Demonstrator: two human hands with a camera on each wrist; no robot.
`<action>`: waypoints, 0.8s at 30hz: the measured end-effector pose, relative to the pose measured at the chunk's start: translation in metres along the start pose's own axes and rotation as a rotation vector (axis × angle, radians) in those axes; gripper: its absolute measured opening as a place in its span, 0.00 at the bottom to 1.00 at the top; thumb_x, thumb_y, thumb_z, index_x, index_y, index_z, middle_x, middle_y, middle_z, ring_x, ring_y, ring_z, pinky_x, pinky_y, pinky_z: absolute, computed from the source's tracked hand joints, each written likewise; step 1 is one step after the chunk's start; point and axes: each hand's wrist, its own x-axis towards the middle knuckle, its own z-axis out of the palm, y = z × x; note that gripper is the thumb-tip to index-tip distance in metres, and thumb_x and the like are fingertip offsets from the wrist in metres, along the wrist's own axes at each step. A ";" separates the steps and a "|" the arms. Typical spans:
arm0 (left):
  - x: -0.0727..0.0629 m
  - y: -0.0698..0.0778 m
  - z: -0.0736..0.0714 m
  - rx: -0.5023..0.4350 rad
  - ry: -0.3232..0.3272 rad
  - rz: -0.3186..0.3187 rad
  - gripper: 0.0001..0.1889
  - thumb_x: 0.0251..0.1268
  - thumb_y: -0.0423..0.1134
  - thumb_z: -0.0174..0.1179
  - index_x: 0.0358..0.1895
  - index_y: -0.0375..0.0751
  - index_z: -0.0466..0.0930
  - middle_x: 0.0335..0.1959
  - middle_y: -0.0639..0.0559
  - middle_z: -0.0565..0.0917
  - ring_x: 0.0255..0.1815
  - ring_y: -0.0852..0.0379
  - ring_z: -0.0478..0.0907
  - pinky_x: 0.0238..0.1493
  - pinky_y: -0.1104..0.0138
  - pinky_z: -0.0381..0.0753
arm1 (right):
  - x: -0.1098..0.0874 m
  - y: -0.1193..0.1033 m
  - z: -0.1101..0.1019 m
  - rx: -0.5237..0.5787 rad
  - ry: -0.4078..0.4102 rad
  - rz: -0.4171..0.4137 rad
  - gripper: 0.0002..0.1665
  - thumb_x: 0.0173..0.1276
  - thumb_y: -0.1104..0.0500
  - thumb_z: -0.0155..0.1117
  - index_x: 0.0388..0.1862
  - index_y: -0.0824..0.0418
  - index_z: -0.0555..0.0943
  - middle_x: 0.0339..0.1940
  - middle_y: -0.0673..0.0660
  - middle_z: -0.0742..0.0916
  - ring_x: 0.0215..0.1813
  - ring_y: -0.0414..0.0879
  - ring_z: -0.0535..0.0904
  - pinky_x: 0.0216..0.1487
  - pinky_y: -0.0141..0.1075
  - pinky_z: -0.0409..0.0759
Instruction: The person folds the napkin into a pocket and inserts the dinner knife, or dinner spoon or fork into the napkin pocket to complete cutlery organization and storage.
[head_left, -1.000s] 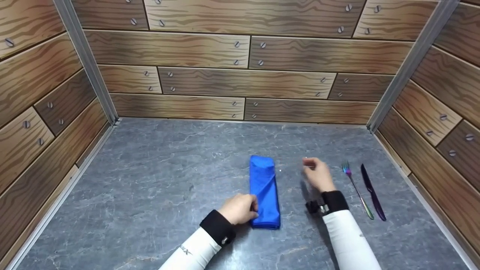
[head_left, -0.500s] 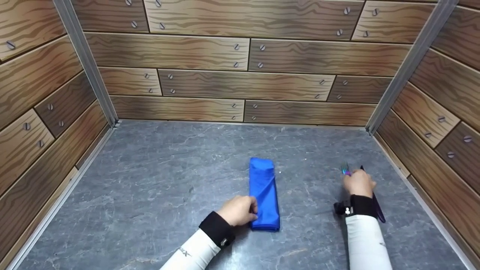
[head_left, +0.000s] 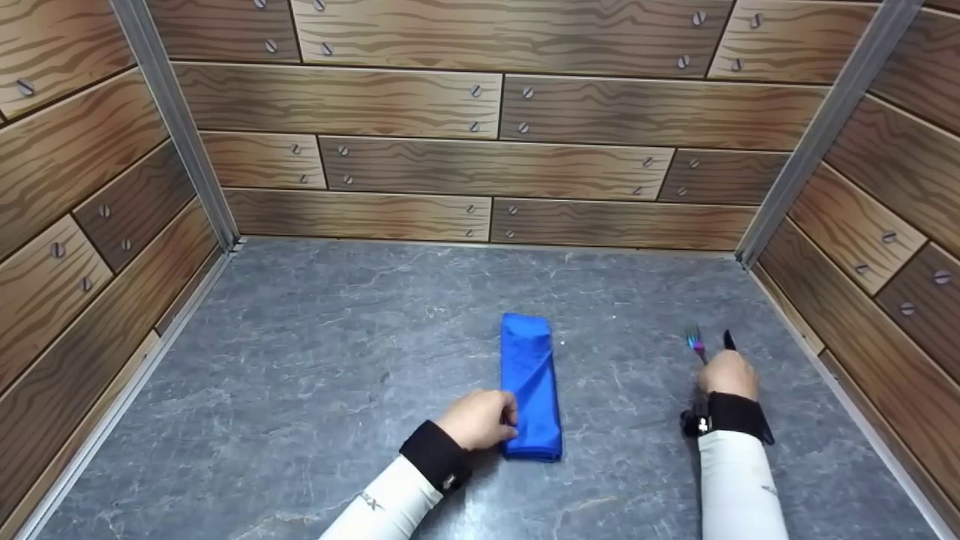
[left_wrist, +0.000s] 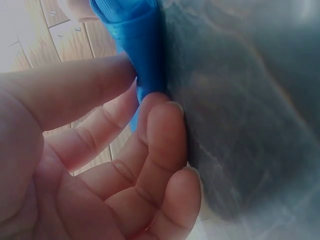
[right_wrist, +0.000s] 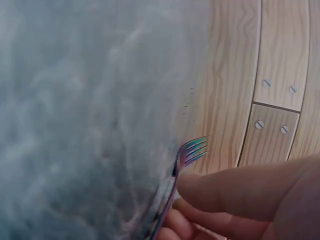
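Head view: a person's right hand (head_left: 726,375) closes over the handles of a fork (head_left: 694,344) and a dark knife (head_left: 727,340) lying side by side on the grey worktop (head_left: 315,360); the right wrist view shows fingers (right_wrist: 235,192) curled at the fork's slim stem. Thin, stiff and probably slick, the metal is best pinched mid-handle. Well apart to the left, the left hand (head_left: 480,420) pinches the near edge of a soft, light, folded blue napkin (head_left: 531,382), thumb and fingers (left_wrist: 160,130) against it.

A folded blue napkin (head_left: 531,386) lies beside an iridescent fork (head_left: 695,344) (partly hidden).
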 end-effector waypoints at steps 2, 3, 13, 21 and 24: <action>0.000 0.000 0.000 -0.001 -0.001 0.002 0.12 0.70 0.43 0.83 0.37 0.54 0.86 0.31 0.66 0.84 0.33 0.67 0.77 0.41 0.68 0.82 | 0.000 0.002 0.001 0.006 0.005 0.002 0.15 0.70 0.61 0.74 0.43 0.76 0.91 0.59 0.87 0.89 0.61 0.87 0.87 0.68 0.74 0.86; 0.000 0.000 0.000 -0.001 0.001 0.003 0.12 0.70 0.43 0.83 0.37 0.54 0.86 0.30 0.66 0.84 0.33 0.67 0.76 0.41 0.68 0.81 | 0.000 0.002 0.001 0.011 0.007 0.004 0.15 0.70 0.61 0.73 0.43 0.76 0.91 0.59 0.87 0.89 0.61 0.86 0.87 0.67 0.74 0.86; 0.000 0.000 0.002 0.006 0.003 0.000 0.12 0.70 0.43 0.83 0.36 0.54 0.86 0.30 0.65 0.83 0.33 0.66 0.76 0.40 0.68 0.79 | -0.008 -0.002 0.003 0.000 -0.020 -0.014 0.13 0.72 0.62 0.70 0.39 0.74 0.91 0.58 0.85 0.90 0.62 0.87 0.87 0.66 0.74 0.87; 0.000 0.000 0.001 -0.001 -0.006 -0.004 0.12 0.70 0.43 0.83 0.36 0.55 0.85 0.31 0.65 0.84 0.34 0.66 0.77 0.41 0.68 0.80 | -0.003 -0.004 0.004 -0.028 -0.047 -0.043 0.12 0.69 0.60 0.72 0.34 0.71 0.92 0.55 0.84 0.92 0.61 0.89 0.86 0.67 0.75 0.86; 0.000 0.000 0.001 -0.005 -0.010 -0.008 0.12 0.70 0.43 0.83 0.37 0.55 0.86 0.31 0.65 0.84 0.34 0.66 0.77 0.41 0.67 0.81 | -0.004 -0.005 0.003 -0.016 -0.044 -0.059 0.12 0.66 0.60 0.73 0.31 0.70 0.91 0.54 0.83 0.92 0.62 0.90 0.85 0.70 0.76 0.84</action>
